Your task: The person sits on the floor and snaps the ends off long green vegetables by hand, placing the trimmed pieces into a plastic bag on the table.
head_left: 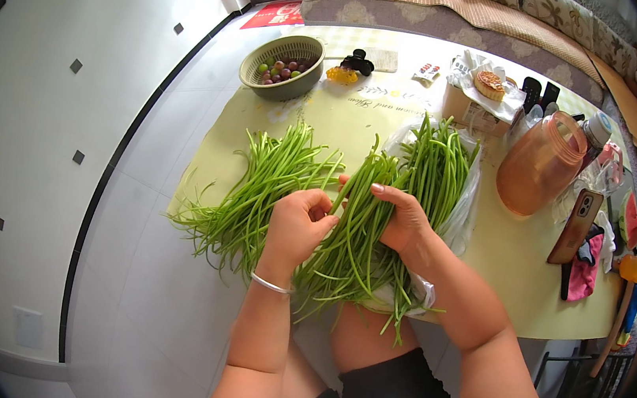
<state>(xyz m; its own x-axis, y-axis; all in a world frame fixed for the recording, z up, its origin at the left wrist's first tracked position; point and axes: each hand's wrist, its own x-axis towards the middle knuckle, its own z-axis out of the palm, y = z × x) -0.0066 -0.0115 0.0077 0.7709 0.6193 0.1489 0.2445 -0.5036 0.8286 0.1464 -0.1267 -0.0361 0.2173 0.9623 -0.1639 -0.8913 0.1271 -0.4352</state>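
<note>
A big bunch of long green beans point(365, 237) lies on a clear plastic bag point(463, 217) at the near edge of the table point(517, 263), its ends hanging over the edge toward the person's lap. The right hand point(403, 221) lies across the top of this bunch, fingers curled over the stalks and gripping them. The left hand point(298, 224) is closed in a loose fist just left of the bunch, pinching one or two beans at its side; a silver bangle point(271, 283) circles that wrist. A second pile of beans point(256, 191) lies left of the bunch. Beyond the bunch sit a green basket point(283, 66) of fruit, a box point(473, 107), and to the right an orange jug point(539, 164) and a phone point(576, 227).
</note>
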